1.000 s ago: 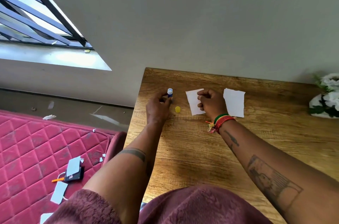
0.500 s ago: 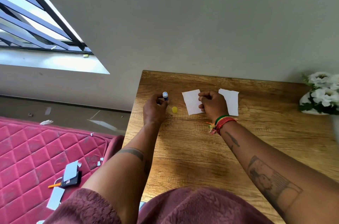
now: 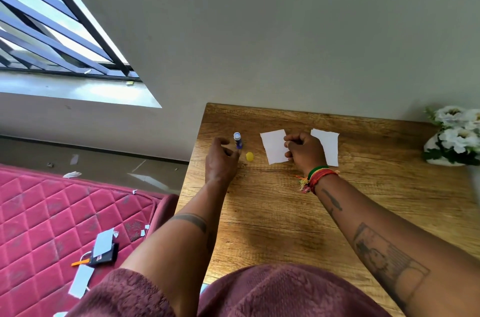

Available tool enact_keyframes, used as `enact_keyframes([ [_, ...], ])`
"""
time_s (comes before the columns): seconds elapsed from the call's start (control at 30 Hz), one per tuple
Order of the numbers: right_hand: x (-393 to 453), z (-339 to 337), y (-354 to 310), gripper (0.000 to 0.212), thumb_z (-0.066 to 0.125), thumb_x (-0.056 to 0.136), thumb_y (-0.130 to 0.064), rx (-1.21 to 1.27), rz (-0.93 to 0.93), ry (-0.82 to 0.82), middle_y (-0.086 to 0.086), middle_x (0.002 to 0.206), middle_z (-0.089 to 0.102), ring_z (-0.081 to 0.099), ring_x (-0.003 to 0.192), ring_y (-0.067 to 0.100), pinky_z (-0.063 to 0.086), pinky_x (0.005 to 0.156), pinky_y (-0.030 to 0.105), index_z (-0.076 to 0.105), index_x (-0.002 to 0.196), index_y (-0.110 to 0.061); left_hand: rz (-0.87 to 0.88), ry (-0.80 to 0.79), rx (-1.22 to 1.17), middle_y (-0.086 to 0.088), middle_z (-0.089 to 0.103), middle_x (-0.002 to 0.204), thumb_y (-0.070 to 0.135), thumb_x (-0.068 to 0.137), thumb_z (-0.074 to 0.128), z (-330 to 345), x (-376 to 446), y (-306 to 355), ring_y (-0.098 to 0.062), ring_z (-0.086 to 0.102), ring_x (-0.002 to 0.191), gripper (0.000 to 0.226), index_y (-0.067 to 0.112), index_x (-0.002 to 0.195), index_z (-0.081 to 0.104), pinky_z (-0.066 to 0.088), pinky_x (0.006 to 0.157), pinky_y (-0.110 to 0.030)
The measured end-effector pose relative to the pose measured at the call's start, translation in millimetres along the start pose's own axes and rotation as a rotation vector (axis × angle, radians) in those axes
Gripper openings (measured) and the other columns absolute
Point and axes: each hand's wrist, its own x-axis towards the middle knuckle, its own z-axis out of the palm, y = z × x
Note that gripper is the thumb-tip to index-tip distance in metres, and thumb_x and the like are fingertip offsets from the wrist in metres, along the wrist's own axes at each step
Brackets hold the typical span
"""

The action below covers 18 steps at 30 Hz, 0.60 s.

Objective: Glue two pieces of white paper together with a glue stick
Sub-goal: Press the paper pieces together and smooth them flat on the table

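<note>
Head camera looks down on a wooden table set against a plain wall. Two white paper pieces lie flat near its far edge, the left paper and the right paper, apart from each other. Between them the right hand rests with curled fingers pressing the left paper's edge. The left hand hovers with fingers loosely spread, holding nothing, just beside the upright glue stick. Its yellow cap lies nearby. Paper looks thin and floppy; pin it flat. The stick seems light and rigid; grip its barrel.
</note>
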Motion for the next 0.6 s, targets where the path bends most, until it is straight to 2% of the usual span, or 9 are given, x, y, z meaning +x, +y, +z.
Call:
enact_keyframes([
  [0.13,-4.0,-4.2,2.7,0.018,0.063,0.093,-0.01,0.004,0.005,0.006,-0.003,0.092,0.075,0.074,0.069,0.015,0.063,0.07,0.034,0.074,0.095,-0.024,0.031,0.023,0.019,0.013,0.063,0.086,0.034,0.09,0.075,4.7,-15.9,4.9,-0.001,0.058,0.077,0.025,0.036,0.091,0.05,0.038,0.058,-0.02],
  [0.27,-8.1,-10.2,6.5,0.017,0.063,0.093,-0.009,0.036,0.022,0.024,0.0,0.09,0.075,0.072,0.068,0.015,0.064,0.073,0.038,0.074,0.094,-0.023,0.146,0.014,0.031,0.013,0.065,0.081,0.033,0.093,0.069,17.4,-30.2,20.4,-0.001,0.06,0.073,0.018,0.033,0.085,0.053,0.042,0.058,-0.02],
  [0.4,-12.5,-23.8,11.2,0.016,0.061,0.092,-0.011,0.043,0.027,0.062,0.002,0.084,0.075,0.072,0.074,0.02,0.063,0.075,0.039,0.074,0.095,-0.021,0.283,-0.052,0.062,0.01,0.068,0.084,0.037,0.097,0.065,43.0,-41.9,46.4,-0.004,0.064,0.076,0.012,0.025,0.094,0.062,0.053,0.064,-0.026],
  [0.5,-10.7,-39.8,18.1,0.016,0.062,0.093,-0.013,0.017,0.036,0.147,0.001,0.1,0.075,0.071,0.093,0.023,0.058,0.084,0.036,0.075,0.1,-0.018,0.324,-0.095,0.076,0.003,0.074,0.092,0.033,0.099,0.061,71.1,-46.2,69.3,-0.015,0.068,0.084,0.016,0.019,0.099,0.068,0.055,0.073,-0.032],
  [0.6,-4.4,-58.0,27.0,0.019,0.065,0.091,-0.016,-0.052,0.112,0.306,0.005,0.114,0.074,0.067,0.106,0.025,0.047,0.084,0.025,0.074,0.108,-0.015,0.28,-0.204,0.07,0.001,0.076,0.101,0.028,0.099,0.058,98.8,-47.0,87.8,-0.019,0.068,0.094,0.019,0.018,0.105,0.073,0.052,0.081,-0.03],
])
